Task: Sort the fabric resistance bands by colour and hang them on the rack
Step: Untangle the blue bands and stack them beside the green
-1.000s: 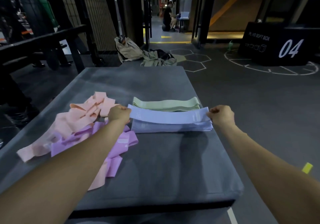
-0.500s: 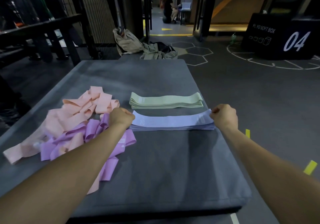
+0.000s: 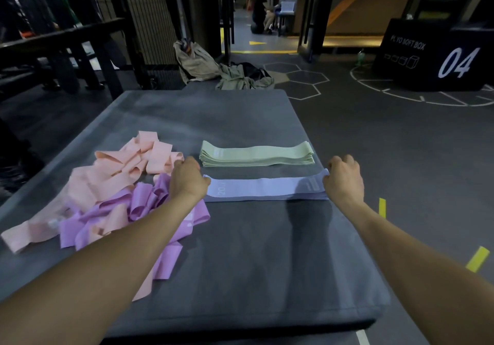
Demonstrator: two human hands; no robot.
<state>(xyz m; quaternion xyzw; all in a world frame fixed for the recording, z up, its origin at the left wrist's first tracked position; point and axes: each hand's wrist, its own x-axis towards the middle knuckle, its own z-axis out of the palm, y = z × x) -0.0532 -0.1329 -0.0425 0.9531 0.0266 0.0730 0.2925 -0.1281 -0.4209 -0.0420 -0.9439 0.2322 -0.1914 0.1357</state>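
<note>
Two hands grasp the ends of a lavender-blue band [image 3: 263, 188] stretched flat across the frame's centre on a grey mat [image 3: 240, 264]: the left hand [image 3: 187, 181] with fingers curled round its left end, the right hand [image 3: 343, 180] pinching its right end. Left of centre lies a loose heap of purple bands [image 3: 139, 211] and peach bands [image 3: 125, 168]. Just beyond the held band sits a stack of green bands [image 3: 256, 155].

My only view comes from the head camera, looking forward and down over the grey desk [image 3: 240, 251], close above both outstretched forearms, with the gym floor [image 3: 401, 157] stretching beyond.
</note>
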